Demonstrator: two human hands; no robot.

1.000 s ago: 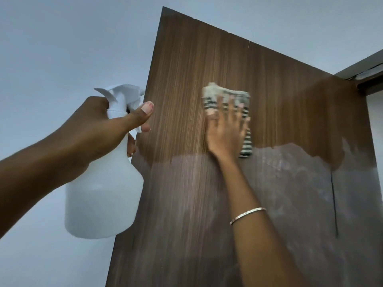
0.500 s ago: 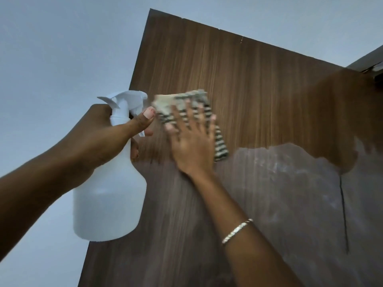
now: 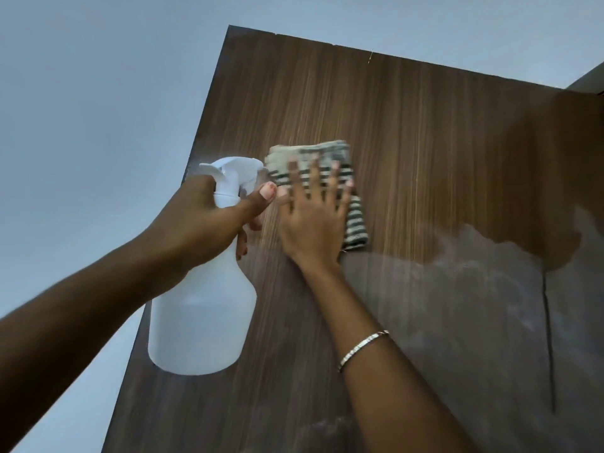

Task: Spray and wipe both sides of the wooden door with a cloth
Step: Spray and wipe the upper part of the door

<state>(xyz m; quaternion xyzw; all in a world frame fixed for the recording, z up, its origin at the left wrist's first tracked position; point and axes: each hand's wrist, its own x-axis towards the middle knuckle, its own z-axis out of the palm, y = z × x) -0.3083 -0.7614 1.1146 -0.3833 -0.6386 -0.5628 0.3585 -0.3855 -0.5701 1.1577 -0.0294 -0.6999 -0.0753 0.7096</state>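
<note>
While a wooden door is viewed steeply from below, a folded cloth with dark and pale stripes is held flat against its upper half, just above the centre of the view. The cloth is pressed to the wood by the right hand, whose fingers are spread and straight, released rather than clenched, and laid over the fabric. Part of the cloth is left showing at 12 o'clock and at 3 o'clock of the hand. A thin, pale bracelet is worn on the right forearm, toward 5 o'clock of the hand.

At 9 o'clock of the cloth, a white spray bottle is held upright by the left hand. Its neck, just under the trigger head, is grasped by curled fingers and a thumb, and the thumb tip is seen just beside the right hand. The bottle is placed in front of the door's left edge.

Toward 4 o'clock, the door's lower part is covered by a pale, hazy film, while the wood above it is seen darker and cleaner. A plain grey-blue wall is seen at 9 to 12 o'clock, and a corner of a door frame at 2 o'clock.
</note>
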